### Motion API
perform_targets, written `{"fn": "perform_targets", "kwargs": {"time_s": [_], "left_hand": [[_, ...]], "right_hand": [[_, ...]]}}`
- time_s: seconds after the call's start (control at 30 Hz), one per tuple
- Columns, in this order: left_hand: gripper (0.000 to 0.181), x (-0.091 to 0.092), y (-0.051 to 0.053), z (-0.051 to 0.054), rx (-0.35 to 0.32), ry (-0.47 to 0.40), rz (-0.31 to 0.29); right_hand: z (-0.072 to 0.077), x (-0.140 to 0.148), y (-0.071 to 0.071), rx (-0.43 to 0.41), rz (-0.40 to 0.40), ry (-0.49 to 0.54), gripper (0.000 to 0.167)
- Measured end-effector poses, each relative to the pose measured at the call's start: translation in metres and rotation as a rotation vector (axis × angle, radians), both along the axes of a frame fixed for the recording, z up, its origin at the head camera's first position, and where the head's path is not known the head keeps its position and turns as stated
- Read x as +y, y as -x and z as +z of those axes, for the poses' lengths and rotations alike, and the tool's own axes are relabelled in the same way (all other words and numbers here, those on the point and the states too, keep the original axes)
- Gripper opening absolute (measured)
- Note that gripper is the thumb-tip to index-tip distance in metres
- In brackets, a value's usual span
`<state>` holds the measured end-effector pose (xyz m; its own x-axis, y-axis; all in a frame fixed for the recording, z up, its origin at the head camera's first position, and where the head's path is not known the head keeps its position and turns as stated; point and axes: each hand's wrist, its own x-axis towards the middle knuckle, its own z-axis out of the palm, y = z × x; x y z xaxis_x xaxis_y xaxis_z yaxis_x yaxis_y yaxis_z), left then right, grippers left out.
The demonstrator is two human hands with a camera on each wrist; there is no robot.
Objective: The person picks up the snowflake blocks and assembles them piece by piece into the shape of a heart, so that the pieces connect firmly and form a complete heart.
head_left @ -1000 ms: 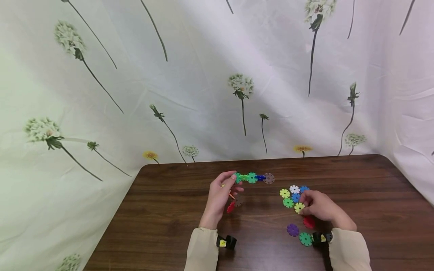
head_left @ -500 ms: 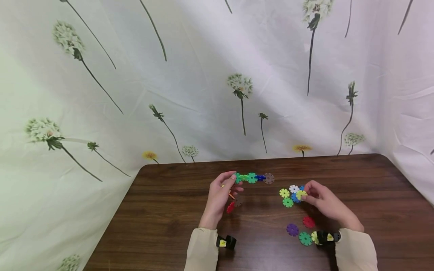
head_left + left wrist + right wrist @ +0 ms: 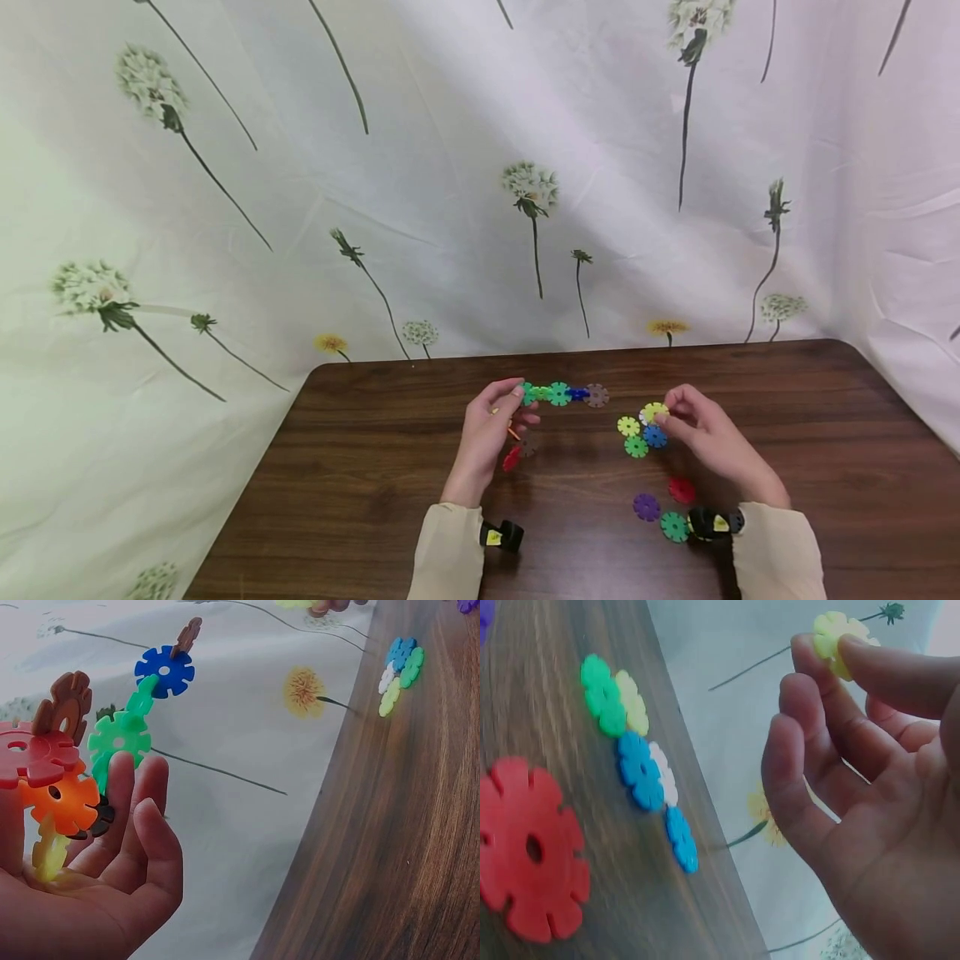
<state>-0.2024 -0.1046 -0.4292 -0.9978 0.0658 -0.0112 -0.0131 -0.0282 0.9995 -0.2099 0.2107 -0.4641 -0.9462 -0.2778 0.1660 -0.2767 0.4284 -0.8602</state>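
My left hand (image 3: 483, 429) holds up a chain of interlocked notched plastic discs. In the head view, green discs (image 3: 558, 393), a dark blue disc (image 3: 577, 393) and a brown disc (image 3: 597, 395) run rightward from its fingertips. The left wrist view shows a red disc (image 3: 45, 763), an orange disc (image 3: 75, 810) and a pale yellow disc (image 3: 51, 851) nearer the palm. Between thumb and index finger, my right hand (image 3: 705, 429) pinches a yellow notched disc (image 3: 829, 646), raised above the table and apart from the chain. Fingers hide part of the chain.
Loose discs lie on the wooden table (image 3: 360, 467): yellow (image 3: 628, 426), green (image 3: 636, 447) and blue (image 3: 656, 436) grouped near the right hand. Closer in are purple (image 3: 647, 507), red (image 3: 682, 490) and green (image 3: 674, 527) ones. A flower-printed cloth (image 3: 450, 208) hangs behind.
My right hand has lifted the yellow disc off the table from beside the red disc and carried it up and leftward, over the white disc. The left hand and chain stay nearly still.
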Motion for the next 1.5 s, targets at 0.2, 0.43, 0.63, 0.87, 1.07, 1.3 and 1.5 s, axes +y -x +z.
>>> {"fn": "perform_targets", "kwargs": {"time_s": [0.2, 0.43, 0.63, 0.87, 1.07, 1.3, 1.5], "left_hand": [[0.039, 0.001, 0.0, 0.0, 0.001, 0.003, -0.003], [0.038, 0.001, 0.002, -0.001, -0.004, 0.004, -0.002], [0.039, 0.002, 0.002, -0.002, -0.01, -0.013, -0.008], [0.038, 0.003, 0.002, -0.002, -0.01, -0.012, -0.008], [0.038, 0.002, 0.002, -0.003, -0.007, 0.001, -0.006], [0.039, 0.001, 0.002, -0.003, 0.002, 0.01, -0.008], [0.038, 0.002, 0.002, -0.003, 0.003, 0.014, -0.011]], "right_hand": [[0.009, -0.014, -0.001, 0.106, -0.027, 0.055, 0.014], [0.017, -0.031, -0.004, 0.141, -0.028, 0.102, 0.016], [0.017, -0.035, -0.005, 0.117, -0.029, 0.118, 0.015], [0.018, -0.04, -0.005, 0.089, -0.043, 0.097, 0.016], [0.02, -0.043, -0.005, 0.083, -0.048, 0.099, 0.016], [0.02, -0.045, -0.005, 0.1, -0.046, 0.092, 0.015], [0.018, -0.046, -0.003, 0.116, -0.043, 0.089, 0.014]]}}
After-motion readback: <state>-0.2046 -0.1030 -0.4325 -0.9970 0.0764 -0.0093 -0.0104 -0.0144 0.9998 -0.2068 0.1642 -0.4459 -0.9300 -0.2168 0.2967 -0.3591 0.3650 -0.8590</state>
